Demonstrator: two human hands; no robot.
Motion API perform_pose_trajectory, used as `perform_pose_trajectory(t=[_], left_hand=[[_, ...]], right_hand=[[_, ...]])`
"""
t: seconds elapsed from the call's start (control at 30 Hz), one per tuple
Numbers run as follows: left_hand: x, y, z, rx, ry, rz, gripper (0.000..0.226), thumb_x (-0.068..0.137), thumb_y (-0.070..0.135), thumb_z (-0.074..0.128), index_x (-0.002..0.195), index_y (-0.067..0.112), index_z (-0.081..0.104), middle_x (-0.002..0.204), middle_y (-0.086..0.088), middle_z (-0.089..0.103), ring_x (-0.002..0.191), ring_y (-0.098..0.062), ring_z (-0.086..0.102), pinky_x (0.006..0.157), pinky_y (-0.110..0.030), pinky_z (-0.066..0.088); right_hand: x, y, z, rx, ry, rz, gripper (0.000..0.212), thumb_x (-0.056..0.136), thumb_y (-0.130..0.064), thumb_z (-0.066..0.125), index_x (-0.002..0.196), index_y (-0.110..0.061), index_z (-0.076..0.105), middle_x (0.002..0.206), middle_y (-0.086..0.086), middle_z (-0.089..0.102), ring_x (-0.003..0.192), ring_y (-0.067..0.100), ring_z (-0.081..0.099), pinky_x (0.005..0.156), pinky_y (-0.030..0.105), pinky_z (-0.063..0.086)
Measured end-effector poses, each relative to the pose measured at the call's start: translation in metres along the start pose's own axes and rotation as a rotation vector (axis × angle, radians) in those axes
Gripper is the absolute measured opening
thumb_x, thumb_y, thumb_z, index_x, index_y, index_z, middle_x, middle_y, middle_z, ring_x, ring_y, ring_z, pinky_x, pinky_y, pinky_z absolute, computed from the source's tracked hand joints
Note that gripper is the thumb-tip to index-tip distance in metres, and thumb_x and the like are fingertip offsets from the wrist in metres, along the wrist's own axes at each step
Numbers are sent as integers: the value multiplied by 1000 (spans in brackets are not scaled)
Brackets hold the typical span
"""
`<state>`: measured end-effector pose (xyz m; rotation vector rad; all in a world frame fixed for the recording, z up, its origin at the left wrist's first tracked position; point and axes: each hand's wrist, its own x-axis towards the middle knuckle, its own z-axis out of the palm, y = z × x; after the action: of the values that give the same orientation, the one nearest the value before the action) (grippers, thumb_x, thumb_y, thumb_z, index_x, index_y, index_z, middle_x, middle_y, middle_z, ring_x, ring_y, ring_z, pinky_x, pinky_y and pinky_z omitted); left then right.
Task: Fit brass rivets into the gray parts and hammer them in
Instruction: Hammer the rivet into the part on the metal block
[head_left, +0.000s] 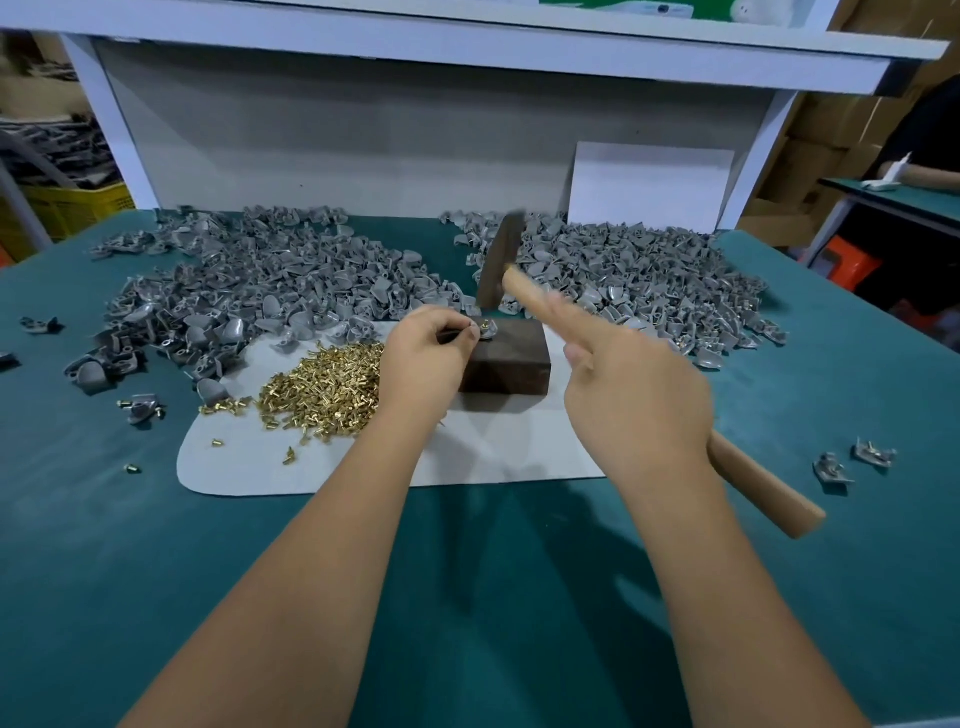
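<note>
Nearest the camera, right hand (636, 395) grips a wooden hammer (524, 296), forefinger laid along the handle, head blurred just above the left fingertips. Left hand (428, 358) pinches a gray part (485, 328) with a brass rivet on the dark block (506, 358). Rivet pile (324, 387) lies just left of that pinch; gray part heaps (270, 280) sit beyond.

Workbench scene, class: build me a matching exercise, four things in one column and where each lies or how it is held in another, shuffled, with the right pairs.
Things
1. hammer
2. brass rivets
3. dark block
4. two riveted gray parts

Places
A. alone on the green mat, far right
B. heaped on the pale sheet, left of the left hand
C. held in the right hand
D. under the part being struck

Pairs: 1-C, 2-B, 3-D, 4-A
</note>
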<state>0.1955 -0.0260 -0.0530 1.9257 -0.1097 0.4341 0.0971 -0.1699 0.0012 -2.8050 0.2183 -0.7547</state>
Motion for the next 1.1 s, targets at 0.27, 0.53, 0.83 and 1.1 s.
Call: perform_pose_trajectory(t=[0.27, 0.53, 0.83, 1.1], left_hand=[[1, 0, 1, 39, 8, 9, 7, 90, 17, 69, 90, 14, 76, 101, 0, 68, 98, -18, 62, 94, -30, 48], [1, -1, 1, 77, 26, 45, 8, 91, 16, 69, 91, 12, 76, 99, 1, 67, 96, -16, 60, 89, -22, 43], [2, -2, 2, 57, 32, 43, 9, 90, 16, 69, 92, 11, 76, 96, 1, 67, 96, -17, 61, 87, -21, 43], [1, 1, -1, 17, -1, 22, 10, 92, 18, 67, 84, 19, 74, 87, 10, 63, 92, -15, 61, 86, -27, 47]], right_hand=[[-2, -3, 0, 38, 30, 42, 50, 97, -27, 44, 135, -58, 33, 72, -3, 48, 60, 21, 40, 45, 28, 20], [-2, -4, -4, 27, 114, 52, 50, 97, -28, 46, 137, -55, 35, 68, -4, 44, 51, 17, 36, 45, 26, 20], [-7, -10, 0, 11, 95, 39, 51, 96, -26, 46, 136, -55, 35, 70, -2, 44, 52, 19, 36, 44, 24, 18], [-7, -1, 0, -21, -48, 68, 48, 97, -31, 42, 135, -59, 31, 70, -5, 45, 57, 18, 35, 48, 29, 22]])
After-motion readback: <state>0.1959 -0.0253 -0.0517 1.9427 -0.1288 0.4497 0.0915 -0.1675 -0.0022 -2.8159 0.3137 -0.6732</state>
